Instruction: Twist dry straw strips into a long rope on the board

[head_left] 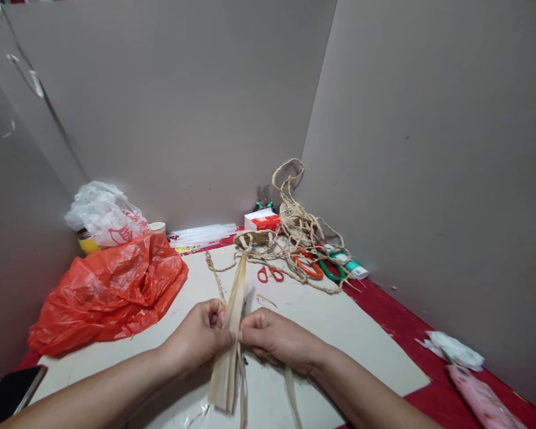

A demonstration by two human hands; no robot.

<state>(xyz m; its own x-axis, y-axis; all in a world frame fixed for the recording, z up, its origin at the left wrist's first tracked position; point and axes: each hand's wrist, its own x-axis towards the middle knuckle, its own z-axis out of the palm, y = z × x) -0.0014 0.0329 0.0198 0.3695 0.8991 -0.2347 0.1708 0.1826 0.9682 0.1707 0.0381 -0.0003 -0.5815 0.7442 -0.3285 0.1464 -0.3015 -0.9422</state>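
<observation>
A long, flat, pale dried leaf (224, 381) stands out between my two hands, its narrow tip pointing away toward the rope pile. My left hand (204, 333) pinches the leaf from its left side, thumb across it. My right hand (279, 338) is closed at the leaf's right edge, fingertips pressed together on a thin strip (243, 390) that hangs beside it. Another narrow strip (291, 396) trails below my right hand. Beyond the hands lies a heap of braided straw rope (297, 220), with one braid end reaching down behind my left hand.
A red plastic bag (111, 292) lies left, with a white bag (105, 211) behind. Red-handled scissors (270, 274), orange (310, 266) and green handles (333, 271) and a tube (355, 268) lie by the rope. A phone (11, 396) is near left; tissue (455, 350) is right.
</observation>
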